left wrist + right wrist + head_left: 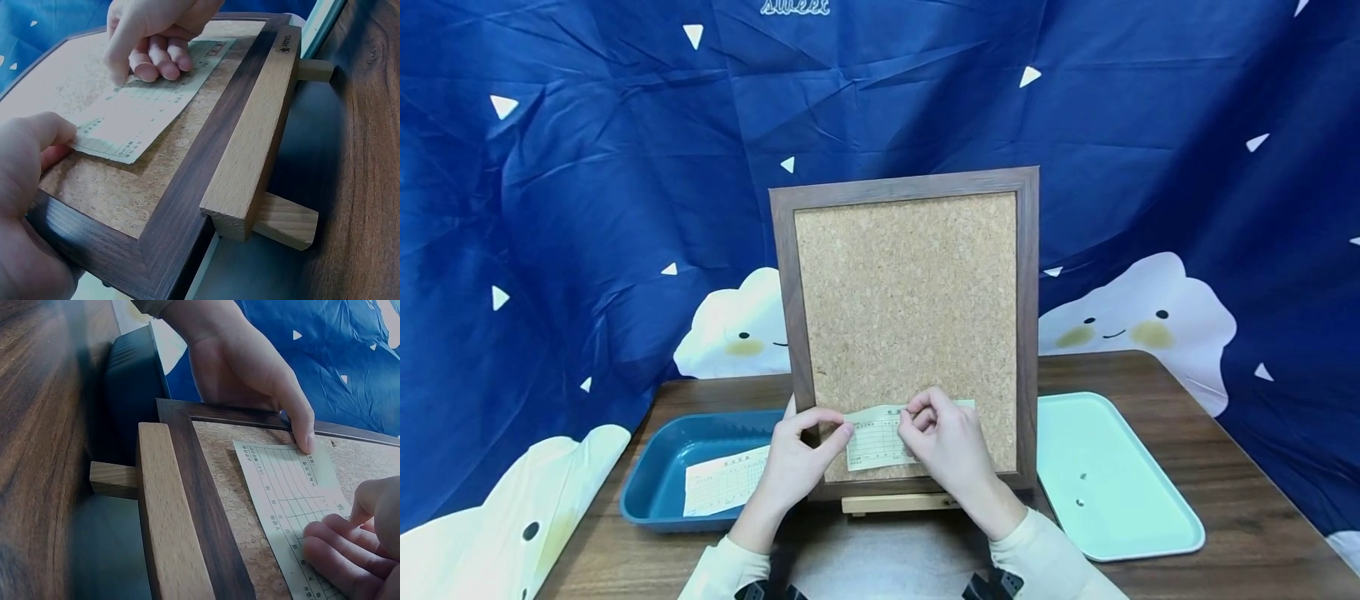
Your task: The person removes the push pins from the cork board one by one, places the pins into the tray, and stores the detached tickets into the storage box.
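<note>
A pale green printed paper slip (872,446) lies across the lower part of a cork board (910,292) with a dark wooden frame. My left hand (792,467) reaches round the board's left edge and pinches the slip's upper left corner between thumb and index finger. At the slip's upper edge, near its middle, is my right hand (953,450), with thumb and index fingertips together. Its other fingers curl over the paper, as the right wrist view shows. Whatever may be between those fingertips is hidden.
The board leans on a stand with a light wooden ledge (898,502). At left, a blue bin (658,450) holds another printed slip (722,483). On the right, a mint tray (1138,492) carries two tiny metallic pieces (1080,502). A blue cloth hangs behind the table.
</note>
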`<state>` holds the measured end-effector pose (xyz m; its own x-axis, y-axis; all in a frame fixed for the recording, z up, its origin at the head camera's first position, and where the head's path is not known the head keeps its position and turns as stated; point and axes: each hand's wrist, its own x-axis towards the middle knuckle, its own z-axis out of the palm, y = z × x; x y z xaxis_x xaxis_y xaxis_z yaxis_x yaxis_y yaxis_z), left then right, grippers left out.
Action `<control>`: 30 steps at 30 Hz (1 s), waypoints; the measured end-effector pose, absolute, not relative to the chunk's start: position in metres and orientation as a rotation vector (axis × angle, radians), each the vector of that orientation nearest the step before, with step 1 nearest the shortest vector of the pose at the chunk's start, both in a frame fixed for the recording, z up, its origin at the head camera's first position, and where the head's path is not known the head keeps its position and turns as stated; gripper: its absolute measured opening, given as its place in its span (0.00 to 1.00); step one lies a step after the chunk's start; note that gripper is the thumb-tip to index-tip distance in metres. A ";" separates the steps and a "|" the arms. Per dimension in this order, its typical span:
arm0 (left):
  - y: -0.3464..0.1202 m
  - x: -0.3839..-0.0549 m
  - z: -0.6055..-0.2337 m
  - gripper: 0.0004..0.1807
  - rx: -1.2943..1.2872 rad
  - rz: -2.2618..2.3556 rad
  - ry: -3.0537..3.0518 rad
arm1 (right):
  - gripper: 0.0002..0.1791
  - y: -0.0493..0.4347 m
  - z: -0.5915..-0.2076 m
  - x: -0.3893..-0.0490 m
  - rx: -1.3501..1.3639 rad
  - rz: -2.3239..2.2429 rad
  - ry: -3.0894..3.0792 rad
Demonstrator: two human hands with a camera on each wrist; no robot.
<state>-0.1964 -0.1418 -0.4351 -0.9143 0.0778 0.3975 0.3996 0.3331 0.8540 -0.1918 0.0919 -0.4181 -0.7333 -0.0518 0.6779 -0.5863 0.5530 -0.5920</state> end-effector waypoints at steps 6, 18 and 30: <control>-0.142 -0.194 -0.435 0.03 -0.426 -1.609 -2.317 | 0.09 0.093 -0.416 -0.191 0.498 1.176 -2.219; -0.141 -0.193 -0.436 0.05 -0.416 -1.632 -2.301 | 0.09 0.095 -0.413 -0.189 0.534 1.254 -2.255; -0.141 -0.193 -0.437 0.07 -0.420 -1.631 -2.303 | 0.09 0.099 -0.411 -0.188 0.555 1.228 -2.259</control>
<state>-0.1930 -0.1406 -0.4367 -0.9160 0.0701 0.3950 0.3958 0.3176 0.8617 -0.1879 0.0991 -0.4106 -0.7886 -0.1105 0.6048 -0.5676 0.5088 -0.6472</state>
